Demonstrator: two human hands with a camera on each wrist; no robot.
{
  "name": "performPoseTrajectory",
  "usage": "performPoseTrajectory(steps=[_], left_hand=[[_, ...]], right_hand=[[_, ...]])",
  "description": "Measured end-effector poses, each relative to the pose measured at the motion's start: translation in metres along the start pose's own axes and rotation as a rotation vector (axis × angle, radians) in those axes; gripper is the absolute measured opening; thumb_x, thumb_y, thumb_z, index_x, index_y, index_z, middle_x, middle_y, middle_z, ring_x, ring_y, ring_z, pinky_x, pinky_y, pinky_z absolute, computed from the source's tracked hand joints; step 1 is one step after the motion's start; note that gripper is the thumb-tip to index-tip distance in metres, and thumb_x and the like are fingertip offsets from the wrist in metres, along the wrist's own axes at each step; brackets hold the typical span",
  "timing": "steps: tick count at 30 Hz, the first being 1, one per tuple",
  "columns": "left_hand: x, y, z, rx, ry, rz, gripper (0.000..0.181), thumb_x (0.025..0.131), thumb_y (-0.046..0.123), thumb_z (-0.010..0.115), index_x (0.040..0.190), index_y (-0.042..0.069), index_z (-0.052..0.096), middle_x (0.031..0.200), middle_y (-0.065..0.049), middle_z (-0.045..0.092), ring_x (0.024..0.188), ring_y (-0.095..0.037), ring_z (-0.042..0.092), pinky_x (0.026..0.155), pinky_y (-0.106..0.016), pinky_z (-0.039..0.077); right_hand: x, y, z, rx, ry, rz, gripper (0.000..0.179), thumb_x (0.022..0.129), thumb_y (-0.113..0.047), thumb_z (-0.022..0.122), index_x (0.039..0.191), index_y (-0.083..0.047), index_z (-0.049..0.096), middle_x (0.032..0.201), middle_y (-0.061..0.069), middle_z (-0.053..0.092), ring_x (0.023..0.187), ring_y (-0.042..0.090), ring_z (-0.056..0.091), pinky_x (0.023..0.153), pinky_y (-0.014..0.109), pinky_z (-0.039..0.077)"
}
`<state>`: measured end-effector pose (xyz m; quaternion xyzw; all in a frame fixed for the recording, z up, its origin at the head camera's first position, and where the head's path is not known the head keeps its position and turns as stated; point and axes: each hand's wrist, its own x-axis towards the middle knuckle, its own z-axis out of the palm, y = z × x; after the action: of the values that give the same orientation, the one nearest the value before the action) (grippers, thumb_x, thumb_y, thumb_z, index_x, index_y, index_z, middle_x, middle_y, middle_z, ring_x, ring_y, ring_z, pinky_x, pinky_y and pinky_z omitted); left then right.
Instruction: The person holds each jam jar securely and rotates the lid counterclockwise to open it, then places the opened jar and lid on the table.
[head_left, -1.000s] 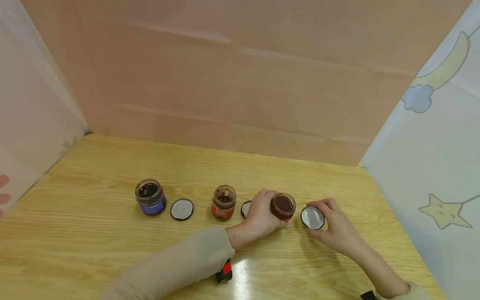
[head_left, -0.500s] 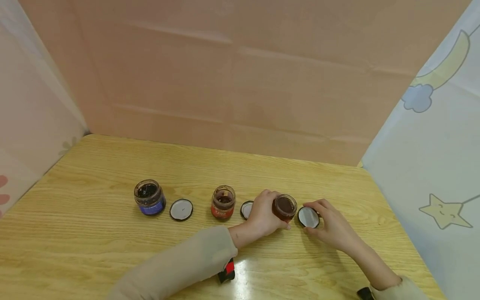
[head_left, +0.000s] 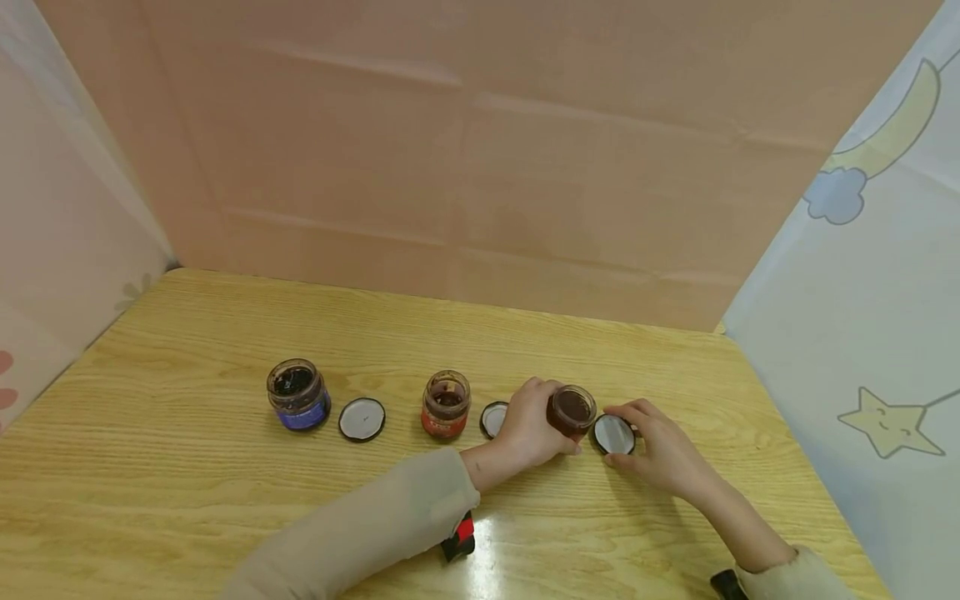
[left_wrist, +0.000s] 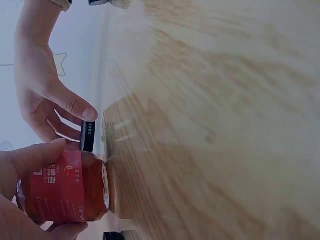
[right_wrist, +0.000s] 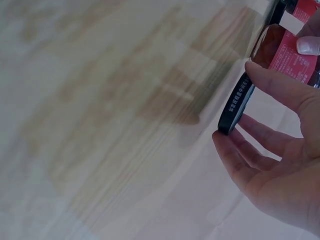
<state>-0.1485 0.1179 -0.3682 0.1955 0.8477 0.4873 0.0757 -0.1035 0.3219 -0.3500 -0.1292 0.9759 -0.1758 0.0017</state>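
Note:
My left hand (head_left: 527,427) grips a glass jar (head_left: 573,410) with a red label and dark reddish contents, its mouth uncovered. In the left wrist view the label of that jar (left_wrist: 62,187) faces the camera, fingers and thumb around it. Just to its right, my right hand (head_left: 663,446) pinches a black-rimmed lid (head_left: 614,435) by the edge, pale inner side up. The right wrist view shows the lid's dark rim (right_wrist: 235,105) between thumb and fingers, close to the table beside the jar.
Left of my hands stand an open red-labelled jar (head_left: 446,406) and an open blue-labelled jar (head_left: 298,395). One lid (head_left: 362,419) lies upturned between them; another lid (head_left: 492,419) is partly behind my left hand. All stand on a wooden table (head_left: 225,517), with a draped backdrop (head_left: 465,167) behind.
My right hand has brought the lid left and slightly down, closer to the jar. The jar in my left hand has shifted slightly right.

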Motion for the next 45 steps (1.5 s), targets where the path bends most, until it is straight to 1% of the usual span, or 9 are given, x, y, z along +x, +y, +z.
performPoseTrajectory(steps=[4, 10, 16, 27, 30, 34, 37, 40, 45], left_hand=[[0.001, 0.001, 0.0, 0.009, -0.017, -0.002, 0.069, 0.062, 0.019, 0.091, 0.123, 0.008, 0.06, 0.11, -0.005, 0.057, 0.104, -0.023, 0.056, 0.089, -0.032, 0.047], [0.002, 0.0, 0.001, 0.024, -0.036, 0.02, 0.07, 0.066, 0.017, 0.089, 0.127, 0.007, 0.056, 0.114, -0.007, 0.056, 0.106, -0.023, 0.057, 0.09, -0.033, 0.048], [0.001, -0.001, -0.001, 0.026, -0.035, 0.043, 0.068, 0.065, 0.017, 0.089, 0.125, 0.007, 0.057, 0.113, -0.006, 0.058, 0.106, -0.023, 0.058, 0.091, -0.034, 0.048], [0.003, -0.004, -0.001, 0.036, -0.026, 0.062, 0.066, 0.065, 0.018, 0.089, 0.122, 0.007, 0.058, 0.112, -0.006, 0.06, 0.106, -0.022, 0.059, 0.091, -0.033, 0.048], [0.004, -0.004, 0.0, 0.026, -0.027, 0.048, 0.069, 0.065, 0.018, 0.089, 0.125, 0.007, 0.056, 0.115, -0.007, 0.06, 0.108, -0.023, 0.058, 0.092, -0.034, 0.048], [0.004, -0.004, 0.002, 0.026, -0.043, -0.004, 0.08, 0.064, 0.021, 0.09, 0.131, 0.007, 0.05, 0.121, -0.009, 0.058, 0.112, -0.025, 0.057, 0.094, -0.038, 0.047], [0.003, -0.002, 0.003, 0.036, -0.054, -0.038, 0.09, 0.062, 0.026, 0.091, 0.137, 0.008, 0.045, 0.129, -0.011, 0.053, 0.116, -0.027, 0.055, 0.095, -0.04, 0.047], [0.001, 0.001, 0.001, 0.022, -0.044, -0.05, 0.099, 0.062, 0.03, 0.091, 0.143, 0.009, 0.038, 0.138, -0.011, 0.045, 0.121, -0.03, 0.052, 0.097, -0.043, 0.046], [-0.001, 0.007, -0.004, -0.01, -0.029, -0.059, 0.111, 0.064, 0.035, 0.089, 0.151, 0.01, 0.025, 0.148, -0.011, 0.038, 0.129, -0.032, 0.046, 0.1, -0.049, 0.043]], right_hand=[[0.001, 0.002, 0.0, 0.005, -0.008, -0.003, 0.057, 0.072, -0.014, 0.083, 0.122, 0.001, 0.06, 0.108, 0.012, 0.059, 0.089, 0.022, 0.06, 0.07, 0.035, 0.05], [0.004, 0.004, -0.001, 0.005, -0.029, 0.003, 0.056, 0.072, -0.015, 0.082, 0.121, 0.001, 0.06, 0.107, 0.012, 0.059, 0.088, 0.022, 0.06, 0.07, 0.035, 0.049], [0.007, 0.004, -0.001, 0.018, -0.05, 0.014, 0.055, 0.073, -0.014, 0.081, 0.122, 0.002, 0.06, 0.108, 0.014, 0.06, 0.089, 0.024, 0.06, 0.07, 0.037, 0.049], [0.009, 0.007, -0.001, 0.028, -0.076, 0.011, 0.055, 0.075, -0.013, 0.08, 0.123, 0.002, 0.059, 0.108, 0.015, 0.058, 0.087, 0.021, 0.057, 0.068, 0.033, 0.046], [0.01, 0.008, -0.001, 0.03, -0.087, 0.02, 0.056, 0.075, -0.014, 0.08, 0.124, 0.002, 0.058, 0.109, 0.016, 0.058, 0.087, 0.021, 0.057, 0.069, 0.033, 0.046], [0.011, 0.009, 0.001, 0.031, -0.105, 0.024, 0.057, 0.075, -0.014, 0.08, 0.125, 0.002, 0.057, 0.109, 0.018, 0.057, 0.086, 0.021, 0.056, 0.069, 0.035, 0.047], [0.011, 0.01, 0.001, 0.03, -0.108, 0.013, 0.059, 0.074, -0.016, 0.081, 0.125, 0.002, 0.057, 0.11, 0.019, 0.056, 0.086, 0.021, 0.057, 0.069, 0.035, 0.047], [0.01, 0.009, 0.001, 0.029, -0.095, 0.005, 0.059, 0.076, -0.019, 0.08, 0.126, 0.002, 0.057, 0.112, 0.02, 0.056, 0.087, 0.021, 0.057, 0.069, 0.036, 0.048], [0.008, 0.004, -0.004, 0.046, -0.067, -0.009, 0.06, 0.082, -0.027, 0.076, 0.13, 0.001, 0.054, 0.12, 0.021, 0.055, 0.1, 0.035, 0.06, 0.077, 0.05, 0.051]])
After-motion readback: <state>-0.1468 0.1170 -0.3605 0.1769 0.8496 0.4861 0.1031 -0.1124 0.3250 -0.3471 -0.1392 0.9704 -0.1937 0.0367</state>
